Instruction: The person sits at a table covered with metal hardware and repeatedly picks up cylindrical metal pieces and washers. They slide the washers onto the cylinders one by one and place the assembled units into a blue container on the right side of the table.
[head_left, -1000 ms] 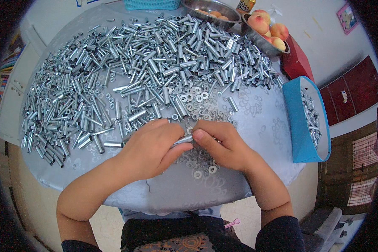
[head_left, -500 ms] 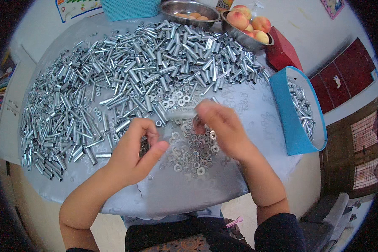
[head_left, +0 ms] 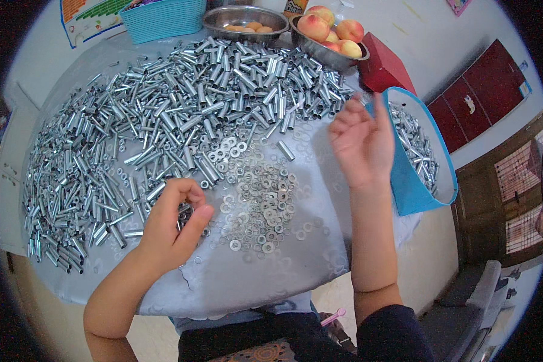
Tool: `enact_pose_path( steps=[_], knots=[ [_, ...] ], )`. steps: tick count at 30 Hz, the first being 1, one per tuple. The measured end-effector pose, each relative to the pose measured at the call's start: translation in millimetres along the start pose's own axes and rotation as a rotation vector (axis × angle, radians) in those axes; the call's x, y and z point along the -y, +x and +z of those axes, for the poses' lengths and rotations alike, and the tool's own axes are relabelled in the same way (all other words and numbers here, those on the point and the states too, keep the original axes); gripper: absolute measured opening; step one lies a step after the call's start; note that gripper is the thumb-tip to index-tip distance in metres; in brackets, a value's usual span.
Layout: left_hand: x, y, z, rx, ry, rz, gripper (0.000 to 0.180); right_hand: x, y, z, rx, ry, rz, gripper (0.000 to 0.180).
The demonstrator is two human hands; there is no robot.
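Observation:
My left hand (head_left: 174,222) is over the near edge of the metal pile, fingers loosely curled and thumb apart from them. I make out nothing held in it, though its palm is partly hidden. To the right, my right hand (head_left: 363,145) is raised beside a blue fabric bin (head_left: 404,202), palm turned up, fingers apart and nothing in them. Flat washers (head_left: 265,211) lie scattered between my hands. A single short metal tube (head_left: 285,151) rests just beyond them. The bin contains many metal pieces (head_left: 415,142).
A wide heap of metal tubes (head_left: 181,96) covers the table's far and left parts. Behind it stand a light-blue basket (head_left: 163,23), a steel bowl of eggs (head_left: 247,35) and a bowl of peaches (head_left: 329,54). A red box (head_left: 386,63) sits by the bin.
My right hand has swung from above the washers rightward to the bin, and its fingers have opened. A blurred shiny piece beside it no longer shows. The view has shifted slightly.

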State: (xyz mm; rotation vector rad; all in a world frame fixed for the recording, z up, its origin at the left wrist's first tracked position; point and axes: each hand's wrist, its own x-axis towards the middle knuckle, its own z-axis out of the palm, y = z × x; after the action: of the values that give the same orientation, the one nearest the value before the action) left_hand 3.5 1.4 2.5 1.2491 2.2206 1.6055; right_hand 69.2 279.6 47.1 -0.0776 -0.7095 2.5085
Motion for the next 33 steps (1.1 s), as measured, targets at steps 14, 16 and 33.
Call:
enact_pose_path(
  steps=[14, 16, 33],
  knots=[
    [-88.7, -35.4, -30.3, 0.432, 0.062, 0.730, 0.022, -36.7, -11.1, 9.2, -0.019, -0.294, 0.275, 0.016],
    [-111.3, -24.1, -17.6, 0.186, 0.067, 0.787, 0.015, -36.3, -10.8, 4.3, -0.006, -0.312, 0.284, 0.014],
    [-149.3, -4.3, 50.4, -0.039, -0.365, 0.786, 0.010, -47.3, -22.8, 20.1, -0.047, -0.438, 0.189, 0.015]
  ],
)
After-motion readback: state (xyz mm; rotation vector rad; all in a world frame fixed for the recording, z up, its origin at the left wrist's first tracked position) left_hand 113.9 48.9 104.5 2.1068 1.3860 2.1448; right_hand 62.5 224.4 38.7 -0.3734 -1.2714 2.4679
